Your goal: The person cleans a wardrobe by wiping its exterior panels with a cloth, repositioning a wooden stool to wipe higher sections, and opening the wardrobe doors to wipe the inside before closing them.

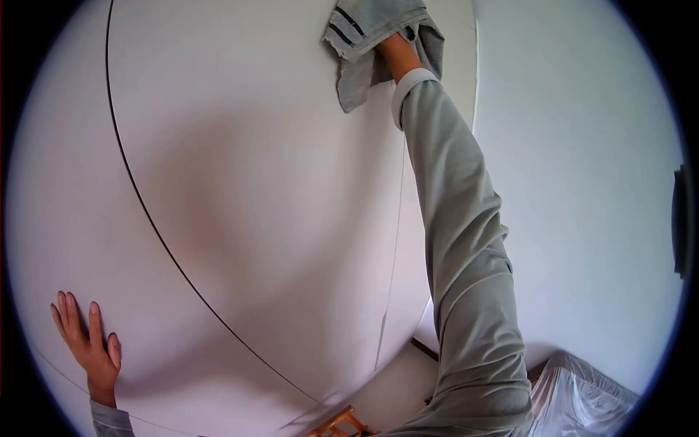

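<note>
A grey cloth (pixel 371 33) with two dark stripes hangs over my right hand (pixel 399 57), high against a pale panelled surface (pixel 291 175). The cloth covers most of that hand's fingers; only the wrist and the back of the hand show. My right arm, in a grey sleeve with a turned-up cuff, is stretched upward. Down at the lower left, my left hand (pixel 89 346) rests flat on the same pale surface with its fingers spread and nothing in it. A thin dark seam (pixel 156 222) curves down the surface between the two hands.
A plain pale wall (pixel 575 167) meets the panels at the right. Something wrapped in clear plastic (pixel 582 397) stands at the lower right. An orange-brown wooden frame (pixel 341 422) shows at the bottom, and a dark object (pixel 681 222) at the right edge.
</note>
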Demonstrator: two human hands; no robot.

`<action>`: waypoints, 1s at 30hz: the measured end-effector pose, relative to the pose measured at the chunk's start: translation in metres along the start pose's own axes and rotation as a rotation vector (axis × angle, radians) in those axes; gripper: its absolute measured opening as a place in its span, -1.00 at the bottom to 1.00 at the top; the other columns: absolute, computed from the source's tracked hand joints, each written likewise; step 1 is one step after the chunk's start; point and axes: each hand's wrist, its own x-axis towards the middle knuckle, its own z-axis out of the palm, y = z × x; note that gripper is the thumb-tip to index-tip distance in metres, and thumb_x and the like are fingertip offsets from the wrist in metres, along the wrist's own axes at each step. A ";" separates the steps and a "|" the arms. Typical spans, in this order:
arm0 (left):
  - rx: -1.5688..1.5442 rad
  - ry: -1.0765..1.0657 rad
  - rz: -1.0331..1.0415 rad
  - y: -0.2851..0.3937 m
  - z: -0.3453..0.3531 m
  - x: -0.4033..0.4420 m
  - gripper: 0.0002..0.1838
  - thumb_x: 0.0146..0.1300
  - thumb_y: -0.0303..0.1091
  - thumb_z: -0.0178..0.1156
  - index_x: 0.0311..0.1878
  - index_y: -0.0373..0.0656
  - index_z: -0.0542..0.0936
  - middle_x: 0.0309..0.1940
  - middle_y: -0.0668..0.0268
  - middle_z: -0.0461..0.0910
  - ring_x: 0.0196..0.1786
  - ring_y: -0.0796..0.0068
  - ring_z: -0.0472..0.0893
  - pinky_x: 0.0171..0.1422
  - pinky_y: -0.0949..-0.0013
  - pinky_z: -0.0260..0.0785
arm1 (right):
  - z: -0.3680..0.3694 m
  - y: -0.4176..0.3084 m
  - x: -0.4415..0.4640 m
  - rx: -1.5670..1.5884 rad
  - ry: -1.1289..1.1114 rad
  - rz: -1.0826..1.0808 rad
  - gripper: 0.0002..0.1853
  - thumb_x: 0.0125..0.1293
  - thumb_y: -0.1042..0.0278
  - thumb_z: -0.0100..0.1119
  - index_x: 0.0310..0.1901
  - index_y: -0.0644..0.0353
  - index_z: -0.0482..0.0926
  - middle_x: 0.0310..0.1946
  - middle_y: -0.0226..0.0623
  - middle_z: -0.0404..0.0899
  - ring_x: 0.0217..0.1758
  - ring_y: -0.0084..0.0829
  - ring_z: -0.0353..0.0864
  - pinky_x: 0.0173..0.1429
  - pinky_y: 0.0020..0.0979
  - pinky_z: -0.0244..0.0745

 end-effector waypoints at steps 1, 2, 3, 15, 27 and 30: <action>0.007 0.016 0.003 -0.005 0.000 -0.003 -0.46 0.49 -0.08 -0.21 0.47 0.02 0.30 0.51 0.02 0.11 0.54 -0.09 0.11 0.56 -0.26 -0.17 | -0.002 -0.008 -0.001 0.012 0.002 -0.003 -0.14 0.15 -0.23 0.21 0.44 -0.02 0.23 0.45 -0.17 0.20 0.51 -0.05 0.14 0.54 -0.09 0.05; 0.017 0.013 0.003 -0.006 -0.002 -0.002 -0.46 0.49 -0.08 -0.21 0.47 0.02 0.30 0.51 0.02 0.11 0.54 -0.09 0.11 0.56 -0.26 -0.17 | -0.003 -0.015 -0.002 0.027 0.004 -0.002 -0.14 0.15 -0.23 0.21 0.43 -0.01 0.24 0.45 -0.17 0.20 0.51 -0.05 0.15 0.54 -0.09 0.05; 0.014 0.017 -0.004 -0.012 -0.005 0.000 -0.46 0.49 -0.08 -0.21 0.46 0.02 0.30 0.51 0.02 0.11 0.54 -0.09 0.11 0.56 -0.26 -0.17 | -0.004 -0.026 -0.001 0.051 0.001 -0.010 -0.15 0.15 -0.22 0.22 0.43 -0.01 0.25 0.44 -0.16 0.21 0.50 -0.05 0.15 0.54 -0.09 0.06; 0.050 0.064 0.041 0.013 -0.097 0.042 -0.47 0.47 -0.09 -0.17 0.44 0.01 0.34 0.50 0.03 0.13 0.55 -0.05 0.11 0.57 -0.23 -0.14 | -0.151 -0.192 -0.100 0.663 -0.155 -0.111 -0.19 0.14 -0.19 0.24 0.38 0.04 0.34 0.38 -0.09 0.32 0.46 -0.05 0.23 0.51 -0.09 0.11; 0.052 0.056 0.038 0.013 -0.098 0.039 -0.49 0.48 -0.09 -0.17 0.40 -0.02 0.38 0.48 0.01 0.16 0.53 -0.10 0.14 0.55 -0.25 -0.12 | -0.139 -0.243 -0.242 0.710 -1.368 -0.378 -0.54 0.30 -0.07 -0.02 -0.28 0.16 0.72 -0.25 0.00 0.69 -0.12 0.02 0.67 -0.04 -0.05 0.56; 0.053 0.074 0.033 0.014 -0.096 0.040 -0.48 0.48 -0.08 -0.18 0.43 0.01 0.35 0.49 0.03 0.15 0.53 -0.07 0.14 0.56 -0.22 -0.12 | -0.171 -0.167 -0.190 0.487 -1.401 0.006 -0.42 0.18 -0.25 0.02 -0.23 0.18 0.72 -0.25 0.07 0.68 -0.08 0.07 0.66 0.13 -0.03 0.50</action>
